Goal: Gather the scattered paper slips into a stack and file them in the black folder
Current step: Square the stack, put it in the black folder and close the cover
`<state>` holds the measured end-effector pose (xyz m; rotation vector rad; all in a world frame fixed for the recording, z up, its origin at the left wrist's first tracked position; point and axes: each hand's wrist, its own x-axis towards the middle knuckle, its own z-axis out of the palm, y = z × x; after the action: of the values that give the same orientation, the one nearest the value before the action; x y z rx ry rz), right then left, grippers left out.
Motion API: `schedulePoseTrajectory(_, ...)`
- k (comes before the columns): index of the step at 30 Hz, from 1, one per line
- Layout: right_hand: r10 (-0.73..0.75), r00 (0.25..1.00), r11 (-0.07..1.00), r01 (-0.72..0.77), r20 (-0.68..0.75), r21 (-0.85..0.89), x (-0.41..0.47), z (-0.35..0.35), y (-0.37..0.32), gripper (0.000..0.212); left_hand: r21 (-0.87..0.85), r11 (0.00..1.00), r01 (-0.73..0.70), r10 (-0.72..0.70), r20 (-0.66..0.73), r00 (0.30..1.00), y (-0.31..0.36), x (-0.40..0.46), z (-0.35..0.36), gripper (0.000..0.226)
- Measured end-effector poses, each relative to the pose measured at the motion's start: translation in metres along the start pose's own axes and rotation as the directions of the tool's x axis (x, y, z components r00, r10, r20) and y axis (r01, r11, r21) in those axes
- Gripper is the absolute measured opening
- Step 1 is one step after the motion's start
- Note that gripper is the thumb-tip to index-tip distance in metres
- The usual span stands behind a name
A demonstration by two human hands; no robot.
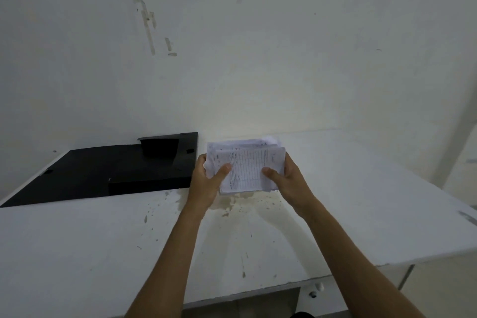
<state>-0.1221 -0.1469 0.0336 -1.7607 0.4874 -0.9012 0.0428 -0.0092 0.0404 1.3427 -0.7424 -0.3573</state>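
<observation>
A stack of white paper slips [247, 162] with printed tables stands on its lower edge on the white table, held between both hands. My left hand [207, 183] grips its left side, thumb across the front sheet. My right hand [286, 179] grips the right side in the same way. The upper edges of the slips are uneven. The black folder [116, 173] lies open and flat on the table just left of my left hand, its flap raised against the wall.
The white table [103, 253] is stained and speckled under and in front of the slips. A marked white wall [232, 59] rises right behind the folder. The table's right edge [459, 209] and front edge [258, 289] are in view.
</observation>
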Motion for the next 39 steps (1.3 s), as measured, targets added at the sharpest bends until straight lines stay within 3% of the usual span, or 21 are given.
schedulePoseTrajectory(5, 0.077, 0.997, 0.995, -0.075, 0.021, -0.072, -0.020, 0.005, 0.039, 0.047, 0.020, 0.994, 0.109, -0.110, 0.062, 0.992, -0.044, -0.020, -0.004, 0.061)
schedulePoseTrajectory(15, 0.001, 0.998, 0.996, -0.006, -0.059, -0.088, -0.009, 0.007, 0.027, 0.043, 0.084, 0.996, -0.016, 0.010, 0.069, 0.998, -0.022, -0.017, 0.008, 0.048)
schedulePoseTrajectory(20, 0.050, 0.998, 0.984, -0.053, -0.026, -0.167, -0.013, 0.007, 0.029, 0.053, 0.195, 0.980, -0.040, 0.028, 0.064, 0.998, -0.026, -0.020, 0.004, 0.069)
schedulePoseTrajectory(26, 0.038, 0.998, 0.982, -0.045, -0.046, -0.181, -0.014, 0.011, 0.032, 0.040, 0.175, 0.984, -0.041, 0.030, 0.067, 0.997, -0.026, -0.020, 0.005, 0.050)
schedulePoseTrajectory(28, 0.036, 0.999, 0.976, -0.042, -0.031, -0.213, -0.012, 0.008, 0.032, 0.046, 0.173, 0.983, -0.055, 0.040, 0.085, 0.996, -0.026, -0.018, 0.004, 0.048)
schedulePoseTrajectory(30, -0.001, 1.000, 0.962, -0.006, -0.027, -0.271, -0.015, 0.007, 0.029, 0.066, 0.177, 0.983, -0.055, 0.037, 0.103, 0.994, -0.030, -0.019, 0.002, 0.050)
schedulePoseTrajectory(32, -0.165, 0.984, 0.906, 0.126, -0.063, -0.404, -0.021, 0.009, 0.023, 0.085, 0.169, 0.984, -0.056, 0.037, 0.115, 0.993, -0.033, -0.020, 0.001, 0.052)
schedulePoseTrajectory(35, -0.434, 0.901, 0.643, 0.322, 0.017, -0.695, -0.026, 0.012, 0.015, 0.080, 0.146, 0.987, -0.065, 0.045, 0.138, 0.989, -0.034, -0.020, 0.000, 0.053)
schedulePoseTrajectory(37, -0.455, 0.883, 0.485, 0.352, 0.113, -0.800, -0.027, 0.014, 0.019, 0.069, 0.155, 0.986, -0.067, 0.045, 0.141, 0.989, -0.034, -0.020, -0.001, 0.054)
schedulePoseTrajectory(39, -0.423, 0.900, 0.468, 0.319, 0.108, -0.824, -0.026, 0.014, 0.025, 0.061, 0.168, 0.984, -0.065, 0.041, 0.138, 0.990, -0.036, -0.021, -0.001, 0.054)
